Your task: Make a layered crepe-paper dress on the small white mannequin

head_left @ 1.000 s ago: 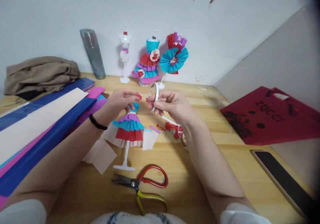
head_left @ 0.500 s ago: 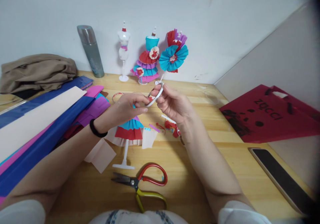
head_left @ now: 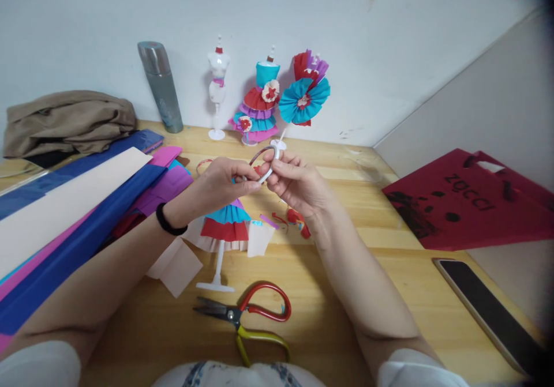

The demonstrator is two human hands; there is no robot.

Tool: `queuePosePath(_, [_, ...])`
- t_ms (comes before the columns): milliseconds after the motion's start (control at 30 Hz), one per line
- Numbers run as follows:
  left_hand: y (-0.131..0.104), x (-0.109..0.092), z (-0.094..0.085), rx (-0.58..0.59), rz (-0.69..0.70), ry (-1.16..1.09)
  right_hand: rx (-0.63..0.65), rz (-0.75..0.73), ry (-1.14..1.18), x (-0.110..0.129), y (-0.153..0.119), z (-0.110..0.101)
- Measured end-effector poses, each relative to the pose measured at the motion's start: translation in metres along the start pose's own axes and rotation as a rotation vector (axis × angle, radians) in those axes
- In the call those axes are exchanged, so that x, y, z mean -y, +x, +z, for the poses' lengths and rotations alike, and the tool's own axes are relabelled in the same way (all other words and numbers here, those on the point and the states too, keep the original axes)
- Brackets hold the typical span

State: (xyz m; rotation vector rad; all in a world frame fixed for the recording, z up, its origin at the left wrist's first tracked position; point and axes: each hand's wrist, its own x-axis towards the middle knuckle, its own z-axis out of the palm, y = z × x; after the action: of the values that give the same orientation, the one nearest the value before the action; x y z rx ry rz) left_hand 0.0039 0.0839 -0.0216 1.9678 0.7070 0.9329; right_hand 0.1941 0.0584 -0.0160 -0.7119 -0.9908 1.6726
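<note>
Between both hands, above the table, is a narrow white roll of tape (head_left: pixel 276 154). The fingers of my left hand (head_left: pixel 219 184) pinch its lower left edge. My right hand (head_left: pixel 300 186) grips the roll's right side between thumb and fingers. Below my left hand lies a small white dress stand (head_left: pixel 219 263) with a tiered paper skirt (head_left: pixel 225 230) in purple, blue, red and pale pink; its upper part is hidden behind the hand. Scissors (head_left: pixel 234 316) with one red and one yellow handle lie open in front of it.
Three mini mannequins stand by the wall: one mostly bare (head_left: pixel 217 90), two in crepe paper (head_left: pixel 261 101), (head_left: pixel 304 101). A flask (head_left: pixel 162 90), brown cloth (head_left: pixel 71 123) and paper sheets (head_left: pixel 86 194) occupy the left. Rightward are a red bag (head_left: pixel 467 202) and phone (head_left: pixel 485 312). Red scraps (head_left: pixel 298 222) lie centrally.
The roll has turned between my fingers and sits slightly lower. My right hand has shifted its grip, with thumb and fingers now closer to my left hand. The whole view has shifted slightly.
</note>
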Motion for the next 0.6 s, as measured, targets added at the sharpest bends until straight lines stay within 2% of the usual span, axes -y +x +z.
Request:
queuePosePath(133, [0.001, 0.01, -0.004, 0.013, 0.166, 0.148, -0.081, 0.067, 0.184, 0.008, 0.002, -0.003])
queuePosePath(200, [0.002, 0.012, -0.006, 0.037, 0.201, 0.193, -0.114, 0.107, 0.248, 0.011, 0.003, -0.003])
queuePosePath(400, [0.001, 0.003, -0.007, 0.047, 0.142, 0.245, -0.15, 0.128, 0.277, 0.01, 0.005, -0.003])
queuePosePath(600, [0.001, 0.0, -0.002, 0.018, 0.105, 0.142, -0.118, 0.065, 0.138, 0.007, 0.006, -0.009])
